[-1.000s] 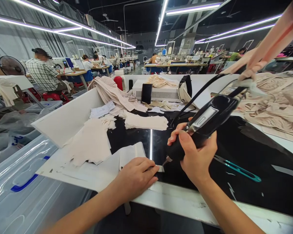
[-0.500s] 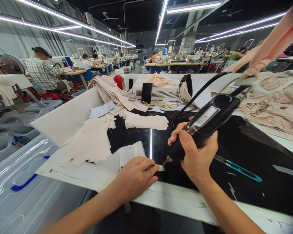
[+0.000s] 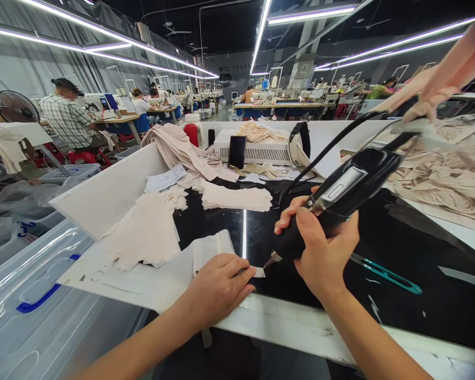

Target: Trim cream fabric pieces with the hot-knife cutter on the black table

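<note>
Black and silver, a hand-held power tool (image 3: 332, 195) with a pointed metal tip is gripped in my right hand (image 3: 324, 248), fingers wrapped around its body. Its tip (image 3: 275, 257) points down to the left, right beside the end of a narrow white strip (image 3: 258, 272). My left hand (image 3: 221, 287) lies closed over that strip near the front edge, pressing it on the glossy black surface. A folded white fabric piece (image 3: 211, 248) lies just behind the left fingers; whether it joins the strip is hidden. A pink cloth tie (image 3: 439, 95) runs from the tool's rear toward the upper right.
Cream fabric stacks lie at the left (image 3: 146, 232) and back middle (image 3: 237, 196). Teal-handled snips (image 3: 396, 277) rest right of my right hand. A phone (image 3: 237, 151) leans on a white box (image 3: 265, 149). Clear bins (image 3: 63, 311) stand left. People sit at sewing machines beyond.
My right hand and the power tool have shifted slightly right. The metal tip stays close to the strip's end. My left hand keeps its place.
</note>
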{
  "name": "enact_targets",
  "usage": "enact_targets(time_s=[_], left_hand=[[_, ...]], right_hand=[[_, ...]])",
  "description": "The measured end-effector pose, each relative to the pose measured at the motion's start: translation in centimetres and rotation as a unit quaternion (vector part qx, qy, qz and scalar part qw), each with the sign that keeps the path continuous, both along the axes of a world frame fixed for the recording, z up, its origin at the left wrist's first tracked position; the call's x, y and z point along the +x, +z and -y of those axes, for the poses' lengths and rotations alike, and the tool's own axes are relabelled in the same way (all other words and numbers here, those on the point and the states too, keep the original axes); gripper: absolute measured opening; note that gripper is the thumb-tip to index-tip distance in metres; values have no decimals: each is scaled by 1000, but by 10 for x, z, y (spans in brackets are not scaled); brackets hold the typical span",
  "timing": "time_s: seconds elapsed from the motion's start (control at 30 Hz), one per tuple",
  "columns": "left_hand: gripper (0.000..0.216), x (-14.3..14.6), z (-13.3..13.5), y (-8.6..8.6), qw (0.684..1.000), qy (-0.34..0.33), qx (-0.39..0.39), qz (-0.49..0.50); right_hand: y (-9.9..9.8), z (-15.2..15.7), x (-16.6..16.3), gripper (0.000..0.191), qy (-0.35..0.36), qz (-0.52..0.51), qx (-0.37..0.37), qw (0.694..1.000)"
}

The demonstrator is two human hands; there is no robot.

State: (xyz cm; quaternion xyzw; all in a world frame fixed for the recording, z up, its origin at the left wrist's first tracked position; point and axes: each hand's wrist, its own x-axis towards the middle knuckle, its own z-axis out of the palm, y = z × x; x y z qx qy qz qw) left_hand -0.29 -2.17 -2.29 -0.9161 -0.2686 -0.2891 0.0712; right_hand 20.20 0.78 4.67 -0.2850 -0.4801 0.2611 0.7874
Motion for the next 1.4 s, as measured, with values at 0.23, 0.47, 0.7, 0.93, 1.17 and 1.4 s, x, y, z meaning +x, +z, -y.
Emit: enact_targets(time_s=[0.23,0.47,0.7,0.93,1.17,1.4], left_hand=[[27,0,1,1,1000,-2,-7,-3],[27,1,1,2,1000,-7,-4,10],[27,0,1,1,1000,-4,-11,-1],[26,0,1,-3,1000,-1,-16,-3],[26,1,0,-1,1000,-6,-8,9],[26,0,-1,0,1000,-9,-10,25]], right_hand=[[-6,0,-2,44,6,10,-5,1000],[-6,0,-1,43,0,6,-8,1000],[-8,-1,-3,39,5,17,3,1000],[-5,4,1,39,-6,1,-7,1000],[-9,9,1,37,11,17,-1,1000],[-10,10,1,35,3,26,-2,1000]])
